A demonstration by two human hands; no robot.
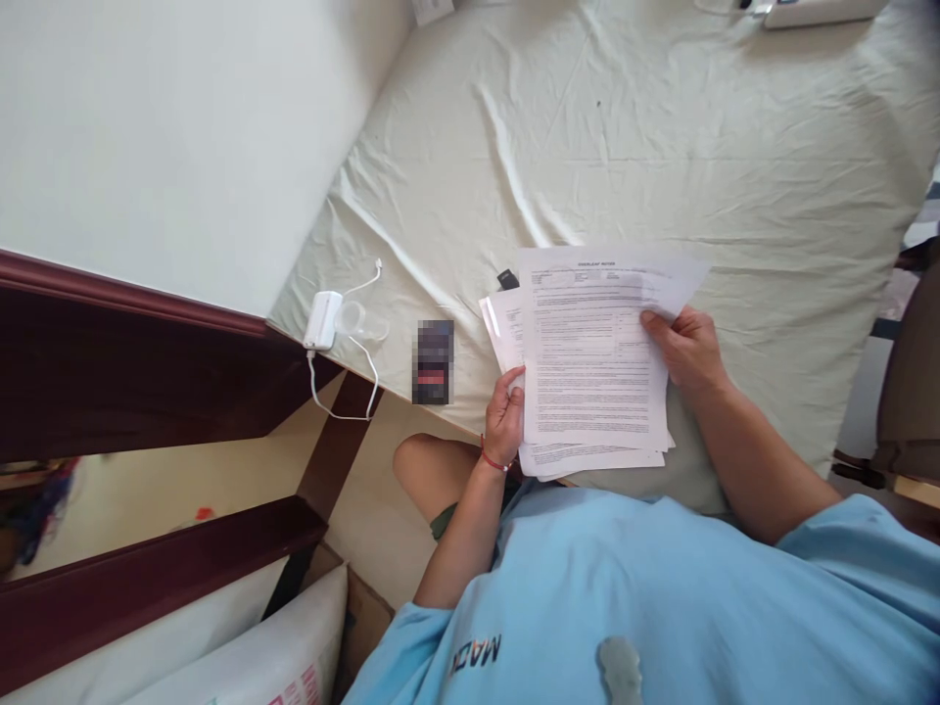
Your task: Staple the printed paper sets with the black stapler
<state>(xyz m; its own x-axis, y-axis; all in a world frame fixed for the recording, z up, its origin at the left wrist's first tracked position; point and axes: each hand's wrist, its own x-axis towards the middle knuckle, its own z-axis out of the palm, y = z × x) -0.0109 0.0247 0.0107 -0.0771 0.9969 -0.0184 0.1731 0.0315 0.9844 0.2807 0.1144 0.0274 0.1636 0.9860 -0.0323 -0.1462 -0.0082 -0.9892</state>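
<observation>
1. Both hands grip a loose stack of white printed paper sheets [591,362]: left hand [505,416] pinches its 8 o'clock edge, right hand [686,345] clamps its 3 o'clock edge.
2. Sheets hover fanned, unaligned, over the pale green bedsheet [661,147].
3. A white charger [323,320] lies at 9 o'clock.

Matt white printed paper sheets [591,362] lie over the bed's [661,147] creased pale cotton-like cloth, a glossy white plastic charger [323,320] sits by the polished dark wood frame [110,352], and the blue shirt [661,607] looks like soft knit.
</observation>
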